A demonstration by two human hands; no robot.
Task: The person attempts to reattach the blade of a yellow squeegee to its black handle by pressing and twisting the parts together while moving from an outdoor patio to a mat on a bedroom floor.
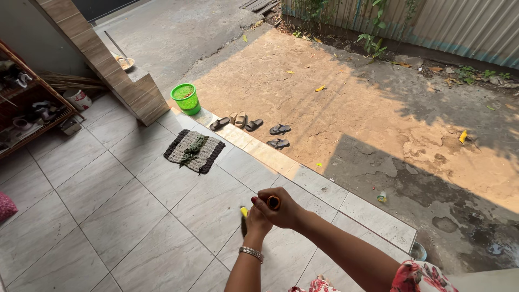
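Both my hands are closed around one broom handle (273, 202). My right hand (281, 208) is on top, fist wrapped round the upper end; the orange end cap with its dark centre sticks out of the fist, facing up at me. My left hand (256, 221) grips just below it, a silver bracelet (251, 253) on that wrist. The hands touch each other, stacked along the handle.

Handle's long axis runs steeply down and away from the camera, top end toward me, lower end toward the tiled floor (124, 216). I see only a short dark stretch plus a yellow bit (244, 211) just left of my left hand; the rest is hidden by the hands. I can't tell where the head of the broom sits.

Further out: a woven mat with dark border (193, 151) lies on the tiles well ahead and left, green scraps on it. A green bucket (186, 98) stands beyond it at the tile edge, beside a tiled low wall (108, 65). Several sandals (254, 125) lie on the concrete yard (346, 97) just past the step. A wooden rack (32, 108) with cups is at far left. A corrugated fence (443, 24) with weeds at its foot runs along the top right.
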